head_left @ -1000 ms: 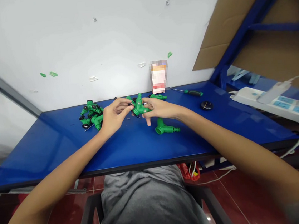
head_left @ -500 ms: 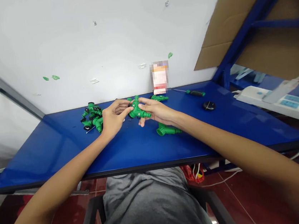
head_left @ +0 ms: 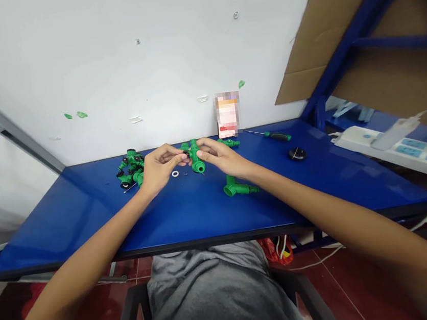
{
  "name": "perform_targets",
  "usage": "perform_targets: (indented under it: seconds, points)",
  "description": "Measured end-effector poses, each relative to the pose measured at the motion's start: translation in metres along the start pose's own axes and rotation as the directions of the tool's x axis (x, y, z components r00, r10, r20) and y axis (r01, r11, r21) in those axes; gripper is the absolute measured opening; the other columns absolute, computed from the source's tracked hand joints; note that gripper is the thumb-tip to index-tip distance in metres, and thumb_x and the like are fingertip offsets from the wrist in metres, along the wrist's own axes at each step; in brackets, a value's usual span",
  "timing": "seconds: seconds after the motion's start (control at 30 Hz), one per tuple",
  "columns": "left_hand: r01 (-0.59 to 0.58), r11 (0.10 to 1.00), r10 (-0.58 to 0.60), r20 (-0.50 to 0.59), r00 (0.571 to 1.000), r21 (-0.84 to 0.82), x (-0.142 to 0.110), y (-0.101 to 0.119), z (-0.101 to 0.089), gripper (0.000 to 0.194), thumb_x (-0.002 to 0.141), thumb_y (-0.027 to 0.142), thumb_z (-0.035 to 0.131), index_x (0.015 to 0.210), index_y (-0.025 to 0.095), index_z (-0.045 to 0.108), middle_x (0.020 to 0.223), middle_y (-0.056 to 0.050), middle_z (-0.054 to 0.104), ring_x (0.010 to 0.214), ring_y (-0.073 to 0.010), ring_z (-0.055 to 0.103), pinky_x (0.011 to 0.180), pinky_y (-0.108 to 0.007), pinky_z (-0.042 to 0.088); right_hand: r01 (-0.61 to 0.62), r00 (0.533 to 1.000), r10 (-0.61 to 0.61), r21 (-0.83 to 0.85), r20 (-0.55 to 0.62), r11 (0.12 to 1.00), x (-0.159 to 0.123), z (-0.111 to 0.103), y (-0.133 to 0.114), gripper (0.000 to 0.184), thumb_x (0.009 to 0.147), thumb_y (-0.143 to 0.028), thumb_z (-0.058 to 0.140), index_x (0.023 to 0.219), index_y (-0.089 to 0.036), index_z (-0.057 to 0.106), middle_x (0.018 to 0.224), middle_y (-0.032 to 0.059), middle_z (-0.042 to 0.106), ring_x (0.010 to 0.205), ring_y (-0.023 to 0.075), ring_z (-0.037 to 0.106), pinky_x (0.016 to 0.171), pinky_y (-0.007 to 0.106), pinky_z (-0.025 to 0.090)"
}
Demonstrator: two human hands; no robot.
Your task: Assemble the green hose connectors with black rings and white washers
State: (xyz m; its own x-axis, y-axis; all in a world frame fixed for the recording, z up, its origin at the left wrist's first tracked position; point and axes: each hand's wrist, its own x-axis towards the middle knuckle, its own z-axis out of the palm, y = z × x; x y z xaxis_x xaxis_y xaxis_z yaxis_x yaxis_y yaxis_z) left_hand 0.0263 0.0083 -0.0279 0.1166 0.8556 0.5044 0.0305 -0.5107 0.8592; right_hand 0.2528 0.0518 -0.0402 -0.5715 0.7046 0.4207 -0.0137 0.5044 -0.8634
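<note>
Both my hands hold one green plastic pipe fitting point(head_left: 196, 158) just above the blue table point(head_left: 89, 215), near its far edge. My left hand point(head_left: 159, 167) pinches its left side with fingers curled. My right hand point(head_left: 221, 156) grips the right side. The fitting's open round end points down toward me. A small white washer point(head_left: 175, 173) lies on the table under my left hand. Another green fitting point(head_left: 236, 186) lies on the table below my right wrist.
A heap of green fittings point(head_left: 131, 168) sits left of my hands. A green-handled screwdriver point(head_left: 274, 135), a black round part point(head_left: 296, 153) and a blurred box point(head_left: 227, 114) are at the back. A white power strip point(head_left: 393, 147) lies on the right shelf.
The held fitting has been turned so its long body now hangs upright with the open end downward. My hands stayed in place; the washer is now uncovered.
</note>
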Motion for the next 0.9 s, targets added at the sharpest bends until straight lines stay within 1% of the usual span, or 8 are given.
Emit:
perform_targets:
  seconds: [0.1, 0.23, 0.37, 0.53, 0.6, 0.67, 0.77, 0.9]
  points:
    - [-0.012, 1.000, 0.012, 0.009, 1.000, -0.005, 0.000, 0.001, 0.001, 0.042, 0.084, 0.052, 0.094, 0.094, 0.015, 0.078, 0.087, -0.008, 0.085, 0.081, -0.0220, 0.085, 0.080, -0.035, 0.073, 0.007, 1.000, -0.007, 0.021, -0.008, 1.000, 0.000, 0.000, -0.001, 0.052, 0.096, -0.075, 0.071, 0.108, -0.027, 0.054, 0.087, -0.0020, 0.056, 0.085, 0.0195, 0.057, 0.079, 0.033, 0.047]
    - [-0.052, 0.999, 0.052, 0.006, 0.999, 0.006, 0.000, 0.000, 0.001, 0.035, 0.088, 0.048, 0.092, 0.099, 0.016, 0.082, 0.097, -0.008, 0.085, 0.085, -0.0202, 0.084, 0.079, -0.031, 0.071, 0.013, 1.000, -0.015, 0.078, 0.025, 0.997, -0.001, 0.001, -0.007, 0.048, 0.098, -0.071, 0.072, 0.106, -0.027, 0.054, 0.096, 0.0018, 0.067, 0.093, 0.0218, 0.065, 0.085, 0.036, 0.052]
    - [-0.126, 0.989, 0.127, -0.018, 0.992, 0.074, 0.000, -0.004, -0.002, 0.029, 0.088, 0.044, 0.092, 0.098, 0.018, 0.085, 0.100, -0.007, 0.084, 0.081, -0.0158, 0.079, 0.079, -0.029, 0.068, -0.003, 0.999, -0.002, 0.099, 0.049, 0.995, -0.003, 0.002, -0.012, 0.047, 0.098, -0.070, 0.071, 0.104, -0.027, 0.051, 0.103, 0.0059, 0.076, 0.102, 0.0256, 0.070, 0.090, 0.040, 0.054]
    - [-0.227, 0.944, 0.232, 0.008, 0.973, 0.240, -0.001, -0.004, -0.005, 0.023, 0.093, 0.041, 0.087, 0.099, 0.019, 0.085, 0.098, -0.007, 0.084, 0.085, -0.0170, 0.079, 0.080, -0.028, 0.067, 0.000, 0.999, -0.002, 0.061, 0.042, 0.998, -0.003, 0.000, -0.009, 0.048, 0.098, -0.071, 0.070, 0.104, -0.027, 0.053, 0.102, 0.0063, 0.076, 0.101, 0.0257, 0.070, 0.094, 0.042, 0.054]
    - [-0.286, 0.912, 0.290, 0.032, 0.956, 0.295, -0.002, -0.001, -0.004, 0.021, 0.095, 0.040, 0.085, 0.098, 0.019, 0.085, 0.096, -0.006, 0.084, 0.086, -0.0174, 0.080, 0.080, -0.029, 0.067, -0.001, 0.999, -0.001, 0.044, 0.033, 0.999, -0.003, -0.001, -0.006, 0.048, 0.098, -0.071, 0.070, 0.105, -0.026, 0.054, 0.100, 0.0055, 0.075, 0.098, 0.0252, 0.070, 0.093, 0.042, 0.055]
    - [-0.313, 0.894, 0.316, 0.046, 0.948, 0.321, -0.003, 0.002, -0.003, 0.021, 0.097, 0.040, 0.083, 0.098, 0.019, 0.084, 0.095, -0.006, 0.084, 0.084, -0.0175, 0.080, 0.079, -0.029, 0.067, -0.003, 1.000, 0.003, 0.023, 0.019, 1.000, -0.002, -0.002, -0.003, 0.049, 0.098, -0.072, 0.070, 0.105, -0.026, 0.055, 0.098, 0.0048, 0.074, 0.096, 0.0248, 0.069, 0.091, 0.041, 0.056]
    - [-0.294, 0.895, 0.299, 0.036, 0.954, 0.335, -0.004, 0.005, -0.001, 0.022, 0.097, 0.040, 0.082, 0.099, 0.019, 0.083, 0.093, -0.005, 0.084, 0.081, -0.0178, 0.081, 0.079, -0.030, 0.067, 0.004, 1.000, -0.004, -0.002, 0.017, 1.000, -0.001, -0.003, -0.001, 0.049, 0.098, -0.072, 0.070, 0.106, -0.026, 0.055, 0.099, 0.0046, 0.072, 0.098, 0.0252, 0.069, 0.091, 0.042, 0.057]
    - [-0.211, 0.935, 0.219, 0.003, 0.976, 0.285, -0.005, 0.006, 0.001, 0.021, 0.094, 0.039, 0.085, 0.097, 0.018, 0.083, 0.086, -0.004, 0.084, 0.077, -0.0177, 0.081, 0.077, -0.029, 0.067, 0.034, 0.999, -0.033, -0.038, 0.014, 0.999, 0.000, -0.003, 0.000, 0.050, 0.098, -0.073, 0.070, 0.106, -0.026, 0.056, 0.102, 0.0050, 0.071, 0.101, 0.0263, 0.070, 0.094, 0.044, 0.057]
